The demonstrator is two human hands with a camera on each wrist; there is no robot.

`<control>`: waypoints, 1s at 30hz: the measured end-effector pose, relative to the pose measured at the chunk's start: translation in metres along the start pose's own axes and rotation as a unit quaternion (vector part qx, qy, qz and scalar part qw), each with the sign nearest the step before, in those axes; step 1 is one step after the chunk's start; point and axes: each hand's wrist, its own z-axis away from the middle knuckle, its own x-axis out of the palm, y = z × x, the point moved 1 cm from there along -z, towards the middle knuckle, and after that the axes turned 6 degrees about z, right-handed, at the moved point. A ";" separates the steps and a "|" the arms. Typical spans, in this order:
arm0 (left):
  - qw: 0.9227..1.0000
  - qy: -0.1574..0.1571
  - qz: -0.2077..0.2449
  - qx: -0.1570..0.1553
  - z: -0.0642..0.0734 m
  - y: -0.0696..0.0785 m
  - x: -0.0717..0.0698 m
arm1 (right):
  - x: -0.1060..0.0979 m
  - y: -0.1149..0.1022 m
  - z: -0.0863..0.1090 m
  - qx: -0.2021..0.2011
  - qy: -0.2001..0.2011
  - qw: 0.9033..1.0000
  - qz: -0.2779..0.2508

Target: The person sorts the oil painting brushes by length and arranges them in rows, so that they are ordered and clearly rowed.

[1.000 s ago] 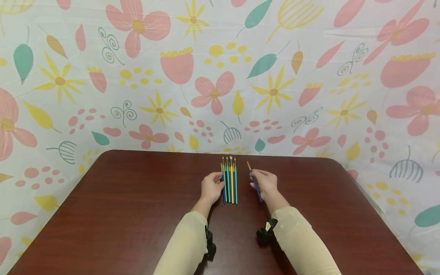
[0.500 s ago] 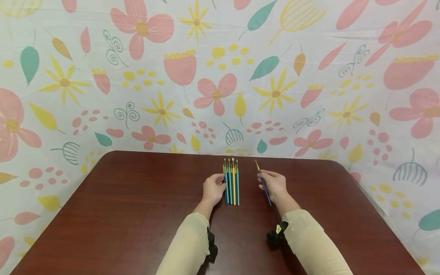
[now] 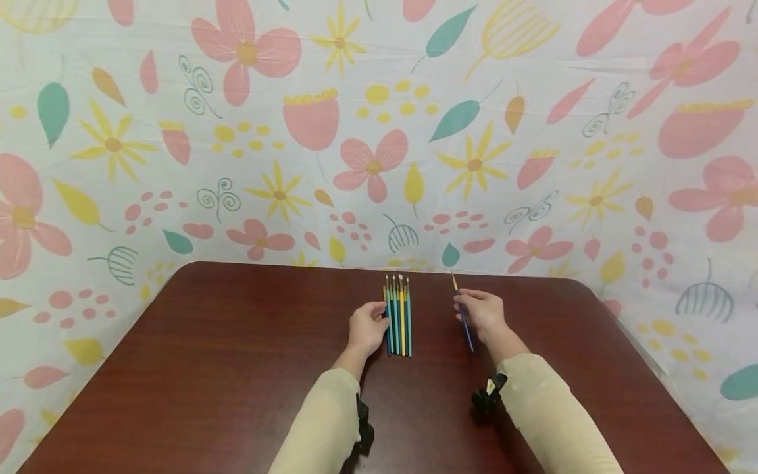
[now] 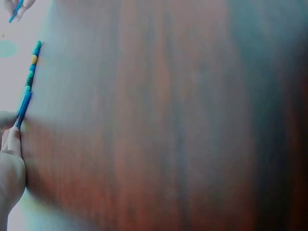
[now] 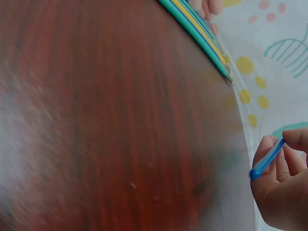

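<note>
A row of several slim paintbrushes (image 3: pixel 403 326), with teal, blue and yellow handles, lies side by side on the table, bristles toward the wall. At the row's left edge, my left hand (image 3: pixel 367 329) has thumb and fingertips on the outermost blue-handled brush (image 4: pixel 23 107), pinching it. Off to the right of the row, my right hand (image 3: pixel 484 316) holds a single blue paintbrush (image 3: pixel 466 329) between thumb and fingers, its bristles pointing away from me. In the right wrist view that brush's handle end (image 5: pixel 255 173) sticks out past the curled fingers.
The dark reddish-brown table (image 3: pixel 237 368) has rounded far corners. Directly behind its back edge hangs a white cloth (image 3: pixel 331 164) with printed flowers and leaves. A black wrist device (image 3: pixel 487 397) sits by the right cuff, another (image 3: pixel 364 424) by the left.
My right hand has moved right with the blue paintbrush, farther from the row, and the brush now stands a bit straighter. My left hand stays at the row's left edge.
</note>
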 end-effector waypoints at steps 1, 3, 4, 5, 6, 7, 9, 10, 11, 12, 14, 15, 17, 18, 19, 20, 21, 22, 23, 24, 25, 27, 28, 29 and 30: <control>1.000 0.000 0.000 -0.001 0.000 0.001 0.000 | -0.002 0.000 -0.002 0.001 0.000 1.000 0.003; 1.000 0.001 0.001 -0.002 0.000 0.001 -0.001 | -0.004 0.000 -0.007 0.002 0.004 1.000 0.010; 1.000 0.000 0.001 -0.003 0.000 0.002 -0.001 | -0.006 0.000 -0.009 0.002 0.007 1.000 0.014; 1.000 0.001 0.002 -0.003 -0.001 0.002 -0.001 | -0.007 0.000 -0.011 0.001 0.010 1.000 0.017; 1.000 0.001 0.002 -0.004 -0.001 0.002 -0.001 | -0.008 0.000 -0.013 0.000 0.014 1.000 0.021; 1.000 0.002 0.002 -0.005 -0.001 0.002 -0.001 | -0.009 0.001 -0.015 0.000 0.018 1.000 0.025; 1.000 0.004 0.003 -0.005 -0.001 0.002 -0.001 | -0.010 0.000 -0.019 0.001 0.030 0.999 0.036; 1.000 0.005 0.004 -0.004 -0.001 0.002 0.000 | -0.011 0.000 -0.020 0.003 0.035 0.999 0.039; 1.000 0.006 0.004 -0.003 -0.001 0.002 0.000 | -0.012 0.000 -0.022 0.002 0.037 0.999 0.040; 1.000 0.006 0.005 -0.003 -0.001 0.002 0.001 | -0.013 0.000 -0.024 0.004 0.042 0.998 0.041; 1.000 0.006 0.006 -0.002 -0.001 0.002 0.002 | -0.015 0.000 -0.026 0.008 0.050 0.998 0.046; 1.000 0.005 0.007 -0.001 -0.001 0.001 0.003 | -0.016 0.000 -0.028 0.010 0.053 0.997 0.051; 1.000 0.002 0.006 -0.001 -0.002 0.001 0.004 | -0.018 0.001 -0.030 0.014 0.060 0.996 0.061; 1.000 0.000 0.007 -0.001 -0.001 0.001 0.005 | -0.019 0.001 -0.031 0.018 0.067 0.995 0.069; 1.000 -0.002 0.006 0.001 -0.001 0.001 0.005 | -0.019 0.002 -0.032 0.019 0.072 0.994 0.076; 1.000 -0.003 0.007 0.001 -0.001 0.001 0.005 | -0.020 0.002 -0.033 0.019 0.076 0.993 0.083; 1.000 -0.002 0.007 0.002 -0.001 0.001 0.004 | -0.020 0.003 -0.033 0.019 0.079 0.993 0.090; 1.000 -0.001 0.006 0.001 -0.001 0.000 0.004 | -0.019 0.003 -0.034 0.018 0.080 0.992 0.095; 1.000 0.002 0.004 0.002 0.000 0.000 0.003 | -0.019 0.003 -0.035 0.017 0.080 0.992 0.100; 1.000 0.004 0.003 0.002 0.000 0.000 0.002 | -0.018 0.003 -0.036 0.014 0.079 0.991 0.105; 1.000 0.006 0.003 0.002 0.000 -0.001 0.001 | -0.017 0.004 -0.037 0.012 0.076 0.991 0.111; 1.000 0.011 0.003 0.001 0.000 -0.001 0.000 | -0.016 0.005 -0.040 0.009 0.073 0.990 0.118; 1.000 0.010 0.003 0.001 0.000 -0.002 0.000 | -0.016 0.005 -0.041 0.009 0.073 0.990 0.121; 1.000 0.009 0.003 0.002 0.000 -0.002 0.000 | -0.017 0.006 -0.042 0.011 0.076 0.989 0.123; 1.000 0.007 0.004 0.001 0.000 -0.001 0.001 | -0.017 0.007 -0.043 0.013 0.077 0.989 0.125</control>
